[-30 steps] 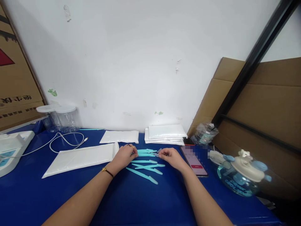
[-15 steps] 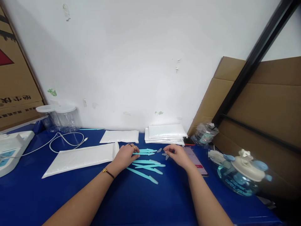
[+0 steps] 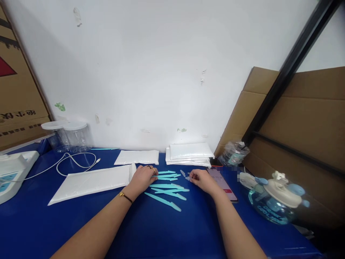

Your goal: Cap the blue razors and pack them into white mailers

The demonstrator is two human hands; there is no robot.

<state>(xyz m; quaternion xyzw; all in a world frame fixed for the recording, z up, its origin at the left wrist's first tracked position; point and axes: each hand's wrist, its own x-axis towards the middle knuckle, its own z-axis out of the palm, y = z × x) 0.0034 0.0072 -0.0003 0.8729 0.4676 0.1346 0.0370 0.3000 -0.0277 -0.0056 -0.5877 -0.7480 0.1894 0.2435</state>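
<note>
Several turquoise eyebrow razors (image 3: 172, 195) lie on the blue table, blades toward the right. My left hand (image 3: 145, 176) is closed at the handle ends of the upper group of razors (image 3: 167, 176); its fingertips are partly hidden. To the right, my right hand (image 3: 201, 180) has thumb and fingers pinched together at the small clear blade caps (image 3: 187, 178). One more clear cap (image 3: 182, 173) lies just left of those fingertips. An opened white padded mailer (image 3: 94, 183) lies flat left of my left hand, its flap end near the wrist.
White padded mailers (image 3: 190, 151) are stacked by the wall, with another mailer (image 3: 137, 157) to their left. A phone (image 3: 223, 185) lies under my right wrist's far side. A clear water bottle (image 3: 277, 201) stands right. Lidded jars (image 3: 77, 136), a white cable (image 3: 81, 168) and a power strip (image 3: 20, 172) are left.
My left hand has shifted slightly left, and the upper razors are more spread out. My right hand has moved a little lower, with its fingertips closer together at the caps.
</note>
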